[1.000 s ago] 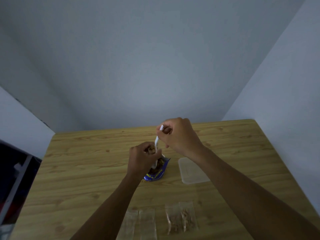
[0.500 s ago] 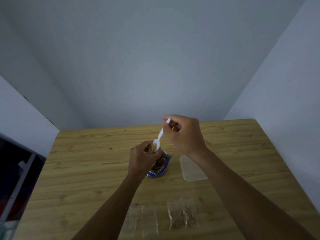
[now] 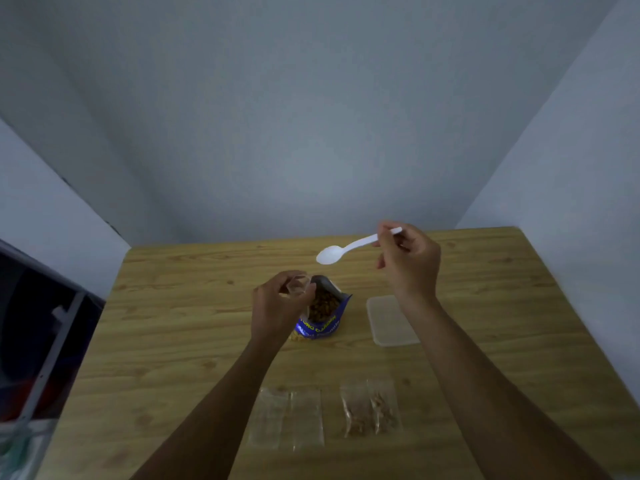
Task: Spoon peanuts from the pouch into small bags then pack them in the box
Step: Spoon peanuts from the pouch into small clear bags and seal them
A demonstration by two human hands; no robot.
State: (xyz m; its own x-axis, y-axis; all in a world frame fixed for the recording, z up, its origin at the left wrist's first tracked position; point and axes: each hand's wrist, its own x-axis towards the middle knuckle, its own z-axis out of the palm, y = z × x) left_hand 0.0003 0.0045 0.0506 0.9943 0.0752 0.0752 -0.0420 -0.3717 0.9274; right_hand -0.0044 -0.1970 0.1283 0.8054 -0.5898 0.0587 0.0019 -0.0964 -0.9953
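A blue peanut pouch [image 3: 323, 317] stands open on the wooden table [image 3: 173, 341], peanuts showing inside. My left hand [image 3: 277, 306] grips a small clear bag [image 3: 298, 285] by its mouth, right beside the pouch's opening. My right hand [image 3: 408, 261] pinches the handle of a white plastic spoon [image 3: 343, 250], raised above and to the right of the pouch; its bowl looks empty. A clear plastic box [image 3: 393, 320] lies right of the pouch. Two small bags with peanuts [image 3: 370, 407] and two empty small bags [image 3: 287, 419] lie near the front edge.
Grey walls close off the table at the back and right. A dark metal-framed rack [image 3: 41, 341] stands off the table's left edge.
My right hand lifted the spoon from the small bag's mouth and swung it up and to the right. My left hand stayed at the pouch, holding the small bag.
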